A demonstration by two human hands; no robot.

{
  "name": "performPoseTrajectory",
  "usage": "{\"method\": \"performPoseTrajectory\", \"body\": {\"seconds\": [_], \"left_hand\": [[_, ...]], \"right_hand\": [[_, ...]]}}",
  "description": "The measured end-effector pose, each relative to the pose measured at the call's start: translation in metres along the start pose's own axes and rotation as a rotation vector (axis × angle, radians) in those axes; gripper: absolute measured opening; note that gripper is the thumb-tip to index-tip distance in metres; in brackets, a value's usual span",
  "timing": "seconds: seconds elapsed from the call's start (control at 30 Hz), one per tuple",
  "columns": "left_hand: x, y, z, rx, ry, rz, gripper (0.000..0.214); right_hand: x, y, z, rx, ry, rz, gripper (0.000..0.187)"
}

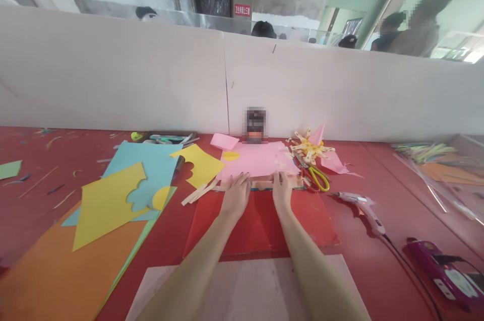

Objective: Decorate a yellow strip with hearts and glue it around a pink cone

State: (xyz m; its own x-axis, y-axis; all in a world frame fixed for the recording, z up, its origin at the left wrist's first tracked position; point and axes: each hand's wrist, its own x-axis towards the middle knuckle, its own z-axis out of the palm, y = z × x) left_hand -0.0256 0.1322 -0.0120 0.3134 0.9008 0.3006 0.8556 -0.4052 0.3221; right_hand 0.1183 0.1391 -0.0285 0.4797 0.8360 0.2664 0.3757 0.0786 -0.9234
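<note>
My left hand [237,194] lies on the near edge of a pink paper sheet [257,158], fingers stretched forward and flat. Beside it, my right hand [282,190] rests on the same edge with its fingertips on the paper. Neither hand is wrapped around anything. Under the sheet's near side a pale strip with a dark edge shows; its kind is hard to make out. Between my forearms lies a red board [260,222]. Right of the sheet are yellow-handled scissors [319,179]. A cut yellow paper [204,164] and some thin wooden strips [199,193] lie to its left.
A glue gun [361,205] with a cord and a purple power strip [444,268] lie on the right. Yellow [109,200], blue [132,157] and orange paper [56,270] overlap on the left. A yellow and wooden craft piece [312,148] stands near the white partition [151,74].
</note>
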Motion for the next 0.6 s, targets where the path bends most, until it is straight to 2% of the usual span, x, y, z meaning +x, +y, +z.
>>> {"method": "performPoseTrajectory", "body": {"seconds": [0.27,0.6], "left_hand": [[0.000,-0.003,0.002,-0.076,0.007,-0.042,0.039],[0.001,-0.006,0.003,-0.081,0.051,-0.024,0.036]], "right_hand": [[0.013,0.014,-0.009,-0.009,0.107,0.092,0.033],[0.012,0.013,-0.012,-0.038,0.062,0.083,0.034]]}}
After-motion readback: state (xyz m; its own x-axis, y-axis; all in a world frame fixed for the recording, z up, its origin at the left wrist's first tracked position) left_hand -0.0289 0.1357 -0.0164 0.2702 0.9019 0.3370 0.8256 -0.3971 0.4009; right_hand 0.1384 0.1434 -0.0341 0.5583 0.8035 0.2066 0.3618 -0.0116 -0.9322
